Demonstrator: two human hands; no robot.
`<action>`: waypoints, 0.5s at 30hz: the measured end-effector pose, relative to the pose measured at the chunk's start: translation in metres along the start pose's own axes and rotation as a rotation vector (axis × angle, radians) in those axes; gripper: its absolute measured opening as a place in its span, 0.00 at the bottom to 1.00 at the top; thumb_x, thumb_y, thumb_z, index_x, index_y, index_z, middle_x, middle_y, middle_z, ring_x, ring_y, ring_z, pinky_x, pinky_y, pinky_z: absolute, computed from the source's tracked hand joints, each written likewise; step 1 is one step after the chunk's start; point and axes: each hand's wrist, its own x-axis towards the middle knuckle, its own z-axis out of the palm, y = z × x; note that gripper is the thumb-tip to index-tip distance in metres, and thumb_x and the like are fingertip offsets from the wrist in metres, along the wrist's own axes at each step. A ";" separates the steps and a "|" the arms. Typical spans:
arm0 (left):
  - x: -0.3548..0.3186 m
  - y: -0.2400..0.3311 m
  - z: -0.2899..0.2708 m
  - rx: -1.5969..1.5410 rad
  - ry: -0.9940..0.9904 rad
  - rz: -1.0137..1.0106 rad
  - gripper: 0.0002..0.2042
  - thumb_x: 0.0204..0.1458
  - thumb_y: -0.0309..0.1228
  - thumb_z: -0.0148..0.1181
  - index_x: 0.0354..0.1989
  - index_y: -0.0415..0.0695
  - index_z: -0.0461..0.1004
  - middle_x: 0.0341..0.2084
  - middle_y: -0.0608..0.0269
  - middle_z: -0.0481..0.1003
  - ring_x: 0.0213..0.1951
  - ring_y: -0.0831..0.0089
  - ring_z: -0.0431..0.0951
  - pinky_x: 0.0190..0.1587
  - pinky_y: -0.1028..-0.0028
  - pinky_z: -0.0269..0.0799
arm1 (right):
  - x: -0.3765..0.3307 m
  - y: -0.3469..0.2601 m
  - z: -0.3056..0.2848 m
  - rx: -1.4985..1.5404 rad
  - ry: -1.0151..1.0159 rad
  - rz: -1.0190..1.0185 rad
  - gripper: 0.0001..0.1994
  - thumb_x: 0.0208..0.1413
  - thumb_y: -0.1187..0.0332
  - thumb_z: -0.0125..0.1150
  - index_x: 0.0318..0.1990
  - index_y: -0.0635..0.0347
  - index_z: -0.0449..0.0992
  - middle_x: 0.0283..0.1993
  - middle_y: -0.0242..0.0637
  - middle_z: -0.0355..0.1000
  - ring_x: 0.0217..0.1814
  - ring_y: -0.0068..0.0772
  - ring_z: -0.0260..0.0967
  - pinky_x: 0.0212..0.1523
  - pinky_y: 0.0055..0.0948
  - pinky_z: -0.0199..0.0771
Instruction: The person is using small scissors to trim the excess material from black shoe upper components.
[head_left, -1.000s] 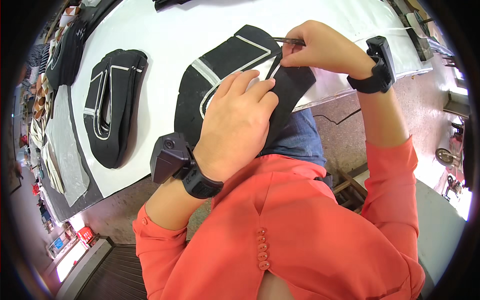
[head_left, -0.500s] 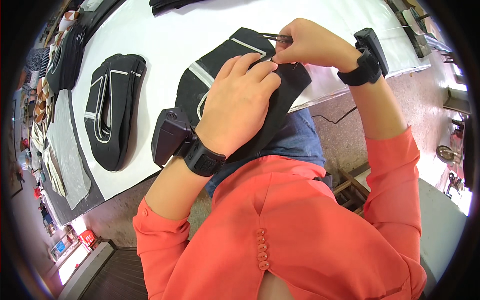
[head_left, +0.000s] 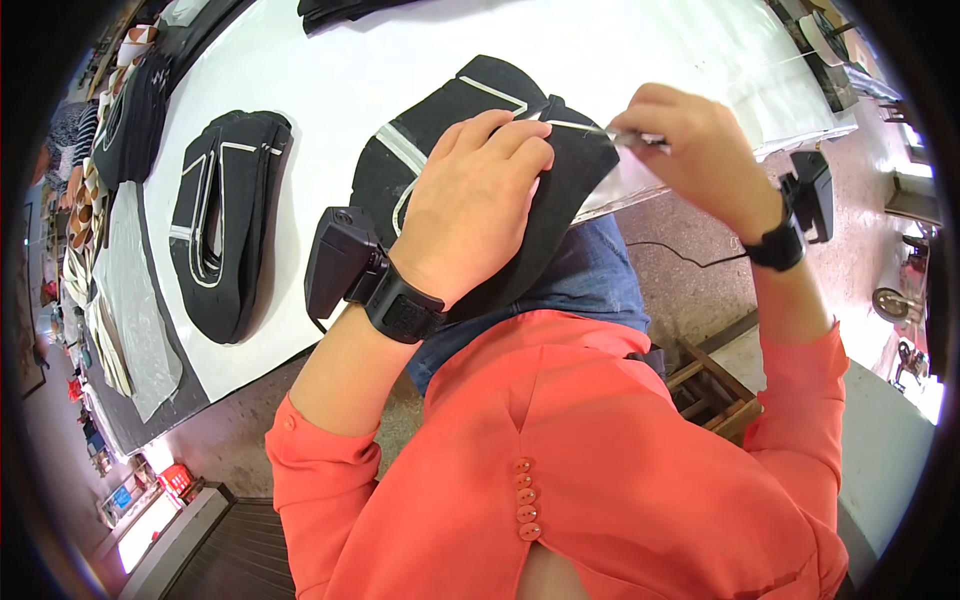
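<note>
Flat black cut pieces point(head_left: 560, 190) with light strips along their edges lie at the table's front edge, partly over my lap. They look like shoe uppers. My left hand point(head_left: 470, 205) rests on top of them with its fingers laid forward; its thumb is hidden. Just off their right-hand edge, my right hand point(head_left: 700, 155) is closed round a slim metal tool point(head_left: 645, 139). The tool's tip is blurred, so its kind is unclear. A light strip on the black piece runs toward that tip.
A stack of similar black pieces point(head_left: 225, 225) lies to the left on the white table point(head_left: 330, 120). More black material point(head_left: 350, 10) sits at the far edge. Clear plastic sheeting point(head_left: 140, 300) and other cut pieces point(head_left: 135, 120) are further left. A wooden stool point(head_left: 715, 395) stands below right.
My right hand has moved right and toward me, away from the top of the black pieces, with the tool still in it. My left hand has barely shifted.
</note>
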 end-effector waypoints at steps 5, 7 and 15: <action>0.004 0.002 0.001 -0.030 0.015 -0.011 0.14 0.51 0.19 0.63 0.46 0.44 0.74 0.54 0.63 0.76 0.60 0.55 0.72 0.62 0.58 0.69 | -0.015 -0.035 0.020 -0.156 -0.024 -0.144 0.06 0.44 0.74 0.66 0.32 0.57 0.80 0.35 0.35 0.73 0.31 0.40 0.74 0.38 0.35 0.76; 0.002 0.004 0.002 -0.035 0.012 -0.019 0.16 0.50 0.18 0.62 0.48 0.44 0.75 0.53 0.63 0.76 0.59 0.55 0.72 0.62 0.58 0.69 | -0.013 -0.042 0.013 -0.254 -0.074 -0.169 0.09 0.42 0.74 0.65 0.34 0.58 0.79 0.36 0.33 0.73 0.29 0.37 0.72 0.40 0.33 0.76; 0.000 0.013 0.007 0.165 0.066 -0.022 0.23 0.47 0.20 0.62 0.55 0.48 0.77 0.53 0.63 0.74 0.60 0.56 0.70 0.62 0.59 0.68 | -0.022 -0.038 0.010 -0.002 0.105 0.117 0.09 0.51 0.65 0.71 0.38 0.55 0.79 0.42 0.38 0.78 0.39 0.40 0.79 0.40 0.35 0.77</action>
